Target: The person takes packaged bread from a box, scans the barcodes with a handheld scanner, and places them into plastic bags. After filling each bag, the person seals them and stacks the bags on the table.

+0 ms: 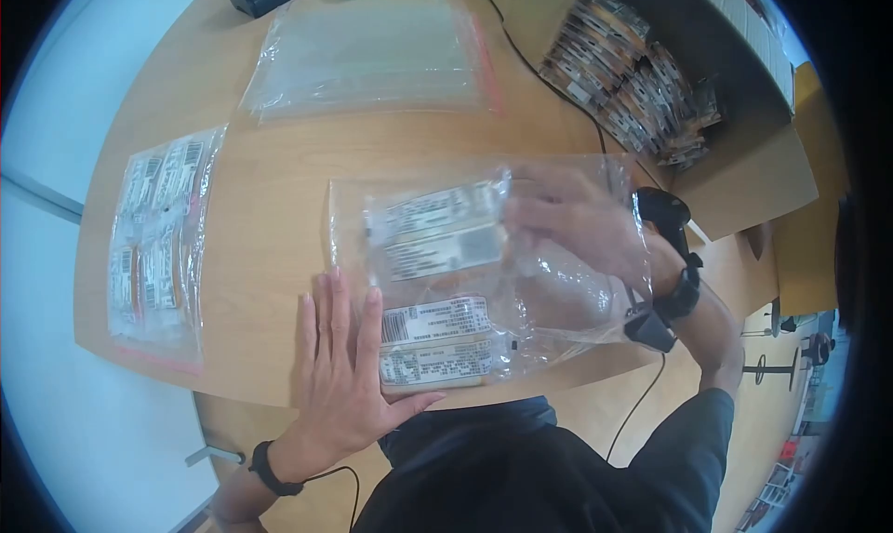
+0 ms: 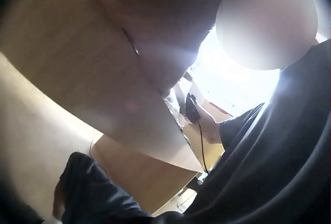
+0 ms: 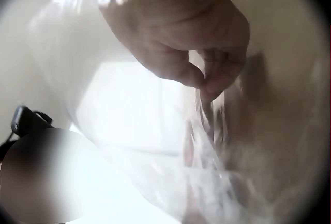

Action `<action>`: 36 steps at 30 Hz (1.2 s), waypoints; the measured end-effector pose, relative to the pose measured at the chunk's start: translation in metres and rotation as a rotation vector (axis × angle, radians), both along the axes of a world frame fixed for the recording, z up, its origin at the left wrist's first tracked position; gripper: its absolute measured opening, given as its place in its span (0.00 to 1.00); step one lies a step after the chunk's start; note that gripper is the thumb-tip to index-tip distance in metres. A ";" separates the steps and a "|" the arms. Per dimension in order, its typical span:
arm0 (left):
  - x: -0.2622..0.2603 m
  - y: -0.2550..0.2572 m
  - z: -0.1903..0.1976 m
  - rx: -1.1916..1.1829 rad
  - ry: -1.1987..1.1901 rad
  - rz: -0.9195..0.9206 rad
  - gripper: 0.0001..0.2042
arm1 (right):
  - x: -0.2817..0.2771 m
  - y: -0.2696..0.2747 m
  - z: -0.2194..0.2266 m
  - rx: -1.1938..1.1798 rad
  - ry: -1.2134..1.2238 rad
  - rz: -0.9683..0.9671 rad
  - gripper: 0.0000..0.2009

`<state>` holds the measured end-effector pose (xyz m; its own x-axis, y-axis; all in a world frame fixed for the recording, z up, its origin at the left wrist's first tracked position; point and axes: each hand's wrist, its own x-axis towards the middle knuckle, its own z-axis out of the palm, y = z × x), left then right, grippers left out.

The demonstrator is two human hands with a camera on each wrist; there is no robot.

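A large clear plastic bag [image 1: 558,333] lies on the table in front of me. Inside it are labelled packets: an upper pair [image 1: 433,231] and a lower pair [image 1: 435,339] nearer my body. My right hand [image 1: 577,212], blurred in the head view, reaches into the bag from the right. In the right wrist view, the thumb and fingers of that hand [image 3: 191,37] pinch the clear plastic edge of the upper packets. My left hand [image 1: 349,370] rests flat at the bag's lower left, fingers straight and fingertips by its left edge.
At the left lies a filled bag [image 1: 191,277] of similar packets. Flat clear bags [image 1: 372,54] are stacked at the back. A cardboard box [image 1: 758,175] holding many packets [image 1: 619,77] stands at the back right, with a black cable [image 1: 535,68] running beside it.
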<state>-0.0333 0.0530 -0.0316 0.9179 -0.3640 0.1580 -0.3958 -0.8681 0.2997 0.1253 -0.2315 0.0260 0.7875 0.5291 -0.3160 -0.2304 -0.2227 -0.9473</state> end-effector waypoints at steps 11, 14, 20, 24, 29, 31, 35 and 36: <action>0.000 -0.007 0.000 -0.015 -0.041 0.001 0.63 | -0.039 -0.024 -0.017 -0.326 -0.674 0.328 0.19; 0.002 -0.015 0.000 -0.105 -0.032 -0.021 0.62 | -0.025 -0.021 -0.024 -0.417 -1.176 0.437 0.20; 0.004 -0.020 -0.004 -0.134 -0.053 0.010 0.64 | 0.013 0.008 -0.004 -0.321 -0.509 0.724 0.26; 0.004 -0.021 -0.008 -0.139 -0.067 0.040 0.65 | -0.016 -0.001 -0.008 -0.171 -0.874 0.652 0.24; -0.003 -0.022 -0.012 -0.202 -0.014 0.113 0.68 | -0.029 0.020 0.028 -0.627 -0.915 0.894 0.29; 0.000 -0.022 -0.011 -0.246 -0.037 0.090 0.69 | -0.031 0.025 0.033 -0.688 -0.933 0.935 0.31; 0.005 -0.008 -0.021 -0.565 -0.045 -0.073 0.73 | -0.026 0.009 0.010 -0.096 -0.676 0.773 0.27; 0.003 -0.011 -0.016 -0.557 -0.051 -0.065 0.73 | -0.026 0.008 0.009 -0.022 -0.593 0.768 0.27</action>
<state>-0.0301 0.0421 -0.0473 0.8828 -0.2680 0.3859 -0.4687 -0.5574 0.6853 0.0993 -0.2232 0.0346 0.2649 0.9643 0.0048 0.4988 -0.1327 -0.8565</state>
